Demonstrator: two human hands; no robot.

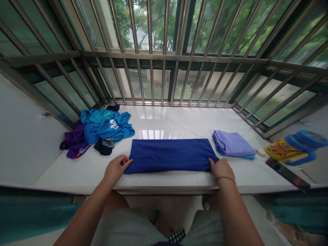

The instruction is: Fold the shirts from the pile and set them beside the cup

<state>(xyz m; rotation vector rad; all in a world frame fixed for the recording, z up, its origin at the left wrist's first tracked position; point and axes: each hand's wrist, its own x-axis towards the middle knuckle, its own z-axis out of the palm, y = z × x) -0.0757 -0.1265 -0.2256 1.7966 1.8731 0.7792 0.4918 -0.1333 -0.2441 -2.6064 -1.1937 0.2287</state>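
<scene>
A dark blue garment [169, 153], folded into a long flat strip, lies across the white sill in front of me. At its left end my left hand [118, 168] pinches the edge between thumb and fingers. My right hand [220, 168], with a thin band at the wrist, grips the near right corner, its thumb on top of the cloth. A crease runs lengthwise along the strip. What kind of garment it is cannot be made out. Just right of it sits a small stack of folded clothes [234, 142], lilac on top and blue beneath.
A loose heap of clothes [107, 124] in bright blue, purple and black lies at the left. At the right stand a yellow and blue jug [289, 148] and a long dark box [287, 172]. Metal window bars [176, 82] border the white sill [164, 118] behind.
</scene>
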